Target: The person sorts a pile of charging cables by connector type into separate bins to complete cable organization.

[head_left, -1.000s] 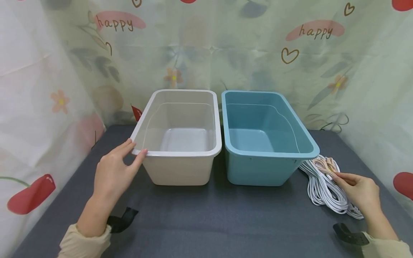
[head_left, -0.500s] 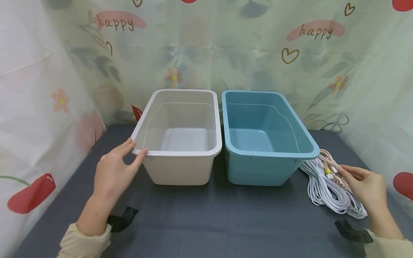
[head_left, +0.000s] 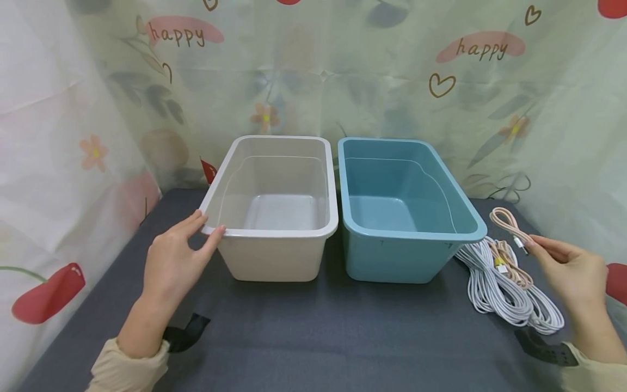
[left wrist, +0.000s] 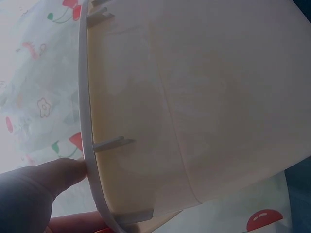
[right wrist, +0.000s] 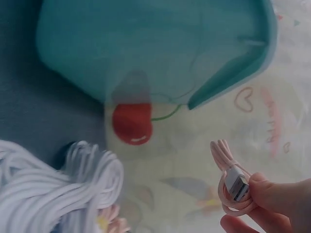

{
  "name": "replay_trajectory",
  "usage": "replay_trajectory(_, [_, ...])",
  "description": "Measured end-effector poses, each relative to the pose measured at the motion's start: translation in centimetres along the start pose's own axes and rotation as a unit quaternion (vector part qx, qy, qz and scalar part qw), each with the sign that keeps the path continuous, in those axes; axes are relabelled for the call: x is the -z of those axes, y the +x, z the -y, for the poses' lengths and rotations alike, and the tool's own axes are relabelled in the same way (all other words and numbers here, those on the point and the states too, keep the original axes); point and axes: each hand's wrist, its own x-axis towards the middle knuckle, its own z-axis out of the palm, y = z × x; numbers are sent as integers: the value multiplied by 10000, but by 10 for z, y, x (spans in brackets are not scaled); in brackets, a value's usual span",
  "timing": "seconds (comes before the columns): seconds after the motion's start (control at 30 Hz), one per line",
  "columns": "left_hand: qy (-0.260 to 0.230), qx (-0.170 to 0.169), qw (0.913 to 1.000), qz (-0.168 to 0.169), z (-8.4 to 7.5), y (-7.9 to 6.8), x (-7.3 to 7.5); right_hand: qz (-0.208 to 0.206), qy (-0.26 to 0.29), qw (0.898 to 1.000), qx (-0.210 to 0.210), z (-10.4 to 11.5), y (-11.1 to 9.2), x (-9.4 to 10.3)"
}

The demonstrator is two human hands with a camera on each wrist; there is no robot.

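My left hand [head_left: 177, 256] holds the near left corner of a beige-white plastic bin [head_left: 273, 259], thumb on the front rim and fingers on the side rim. The left wrist view shows the thumb [left wrist: 68, 175] against the rim's edge. In my right hand [head_left: 575, 272], thumb and fingers pinch a small coiled pink USB cable [head_left: 506, 220], raised above the cable pile; its metal plug [right wrist: 239, 188] shows in the right wrist view. Below lie bundled white cables [head_left: 499, 294] and another pink cable [head_left: 511, 267] with a yellow piece at its plug.
A blue plastic bin [head_left: 392, 258] stands right of the white one, close beside the cable pile. Both bins have nothing visible inside. A dark cloth [head_left: 313, 332] covers the table, and a printed curtain [head_left: 323, 71] hangs behind and at the sides.
My right hand has picked the coiled pink cable off the pile and moved up and to the right with it. The left hand has stayed at the white bin's corner.
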Motion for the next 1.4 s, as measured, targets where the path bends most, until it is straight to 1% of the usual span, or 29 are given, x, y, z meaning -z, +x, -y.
replay_trajectory(0.17, [-14,2,10000,-19,0,0,-1,-97,840,9961,234,15,1,6])
replay_trajectory(0.23, [-7,-7,10000,-38,0,0,-1,-88,1058,9937,369,21,2,7])
replay_trajectory(0.47, [3,-48,10000,-84,0,0,-1,-316,737,9948,629,50,4,6])
replay_trajectory(0.57, [-22,-80,9999,-116,0,-1,-1,-354,812,9928,810,62,5,4])
replay_trajectory(0.67, [-49,-105,9998,-155,0,-1,-2,-304,986,9895,1009,73,5,2])
replay_trajectory(0.8, [-56,-97,9998,-160,0,-1,-2,-257,1055,9863,1240,86,5,-1])
replay_trajectory(0.9, [-65,-97,9998,-166,0,-1,-2,-230,990,9847,1419,95,5,-4])
replay_trajectory(1.13, [-123,-141,9995,-236,0,-1,-3,-131,1008,9773,1858,108,7,-10])
replay_trajectory(1.4, [-93,-120,9997,-203,0,-1,-2,43,1110,9703,2150,121,6,-14])
